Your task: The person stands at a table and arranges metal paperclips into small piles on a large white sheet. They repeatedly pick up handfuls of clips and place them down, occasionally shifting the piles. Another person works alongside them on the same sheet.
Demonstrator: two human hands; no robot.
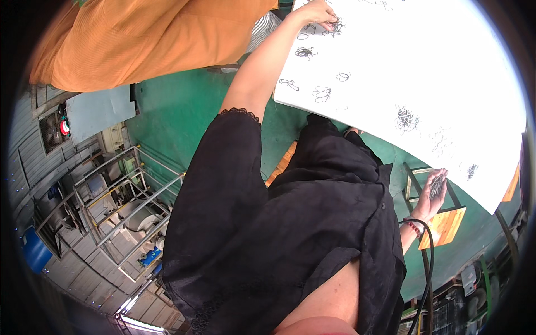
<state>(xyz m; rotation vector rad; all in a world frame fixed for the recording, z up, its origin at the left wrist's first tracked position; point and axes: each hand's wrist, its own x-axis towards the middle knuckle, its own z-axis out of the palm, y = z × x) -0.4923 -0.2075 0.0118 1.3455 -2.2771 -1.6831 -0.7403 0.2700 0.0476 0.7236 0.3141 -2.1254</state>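
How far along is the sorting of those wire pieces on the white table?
Some looks done: small wire loops lie apart on the white table. In hand: the left hand picks at a tangle at the far edge, and the right hand holds a bunch of wire pieces. Left: loose heaps remain unsorted.

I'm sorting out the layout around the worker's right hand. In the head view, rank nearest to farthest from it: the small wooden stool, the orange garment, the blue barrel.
From the right hand, at the white table's lower edge:
1. Small wooden stool, just below the hand.
2. Orange garment, far upper left.
3. Blue barrel, far left edge.
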